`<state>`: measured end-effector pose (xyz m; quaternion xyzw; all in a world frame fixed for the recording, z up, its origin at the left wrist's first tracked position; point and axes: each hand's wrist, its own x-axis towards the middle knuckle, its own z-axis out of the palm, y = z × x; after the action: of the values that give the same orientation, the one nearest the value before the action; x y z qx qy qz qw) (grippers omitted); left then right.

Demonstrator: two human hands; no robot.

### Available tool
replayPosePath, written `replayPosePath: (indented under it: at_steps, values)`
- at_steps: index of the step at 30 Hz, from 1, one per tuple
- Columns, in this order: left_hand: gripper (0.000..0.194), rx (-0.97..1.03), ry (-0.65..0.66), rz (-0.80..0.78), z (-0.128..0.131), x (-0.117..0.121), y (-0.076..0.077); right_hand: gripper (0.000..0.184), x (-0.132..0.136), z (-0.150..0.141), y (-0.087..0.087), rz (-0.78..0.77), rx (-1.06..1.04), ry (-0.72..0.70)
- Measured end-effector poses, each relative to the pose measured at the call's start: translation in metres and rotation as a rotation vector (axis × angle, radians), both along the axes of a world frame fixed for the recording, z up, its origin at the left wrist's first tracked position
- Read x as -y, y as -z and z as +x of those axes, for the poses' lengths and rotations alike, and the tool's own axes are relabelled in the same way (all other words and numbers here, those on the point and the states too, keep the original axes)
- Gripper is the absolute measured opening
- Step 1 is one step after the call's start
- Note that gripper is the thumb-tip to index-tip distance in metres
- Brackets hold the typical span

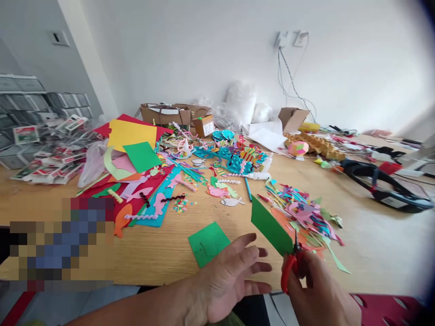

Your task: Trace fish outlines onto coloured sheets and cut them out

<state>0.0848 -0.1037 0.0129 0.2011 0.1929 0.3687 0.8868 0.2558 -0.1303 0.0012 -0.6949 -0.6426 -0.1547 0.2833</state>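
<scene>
My left hand (238, 271) is open, its fingers spread, palm turned toward the right and holding nothing. In my right hand (316, 285) is a pair of scissors (288, 274) with red handles and dark blades pointing up and away. A piece of green paper (270, 226) stands tilted by the blades, its lower corner meeting the scissors; whether my fingers also pinch it I cannot tell. Just beyond my left hand, a green paper square (208, 242) with a thin drawn line lies on the wooden table (163, 262).
Colourful paper scraps (299, 208) are heaped beyond my right hand. Paper fish (159, 203) and coloured sheets (132, 133) spread across the left. A glue bottle (258, 175) and blue pen (248, 188) lie mid-table. A black headset-like device (384, 185) sits at right, boxes (166, 114) at back.
</scene>
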Motion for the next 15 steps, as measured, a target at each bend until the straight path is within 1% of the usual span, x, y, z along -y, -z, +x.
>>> replayPosePath:
  at_steps: [3, 5, 7, 9, 10, 13, 15]
  values:
    - [0.054, 0.088, -0.007, 0.102, -0.002, -0.004, -0.009, 0.015, -0.001, -0.002, 0.009, 0.054, 0.155, -0.133]
    - [0.050, 0.097, -0.019, 0.111, -0.004, -0.006, -0.013, 0.017, -0.003, -0.002, 0.014, 0.124, 0.243, -0.196]
    - [0.051, 0.086, -0.045, 0.054, -0.006, -0.008, -0.016, 0.017, -0.004, 0.000, 0.017, 0.184, 0.316, -0.255]
    - [0.049, 0.056, -0.072, -0.028, -0.006, -0.010, -0.016, 0.016, -0.006, 0.001, 0.016, 0.209, 0.354, -0.313]
    - [0.044, 0.031, -0.082, -0.072, -0.006, -0.011, -0.015, 0.015, -0.007, 0.001, 0.016, 0.216, 0.361, -0.340]
    - [0.019, -0.095, -0.139, -0.198, -0.002, -0.012, -0.013, 0.012, -0.010, 0.000, 0.014, 0.228, 0.350, -0.397]
    - [0.010, -0.167, -0.201, -0.251, 0.000, -0.014, -0.012, 0.010, -0.010, -0.001, 0.015, 0.226, 0.323, -0.427]
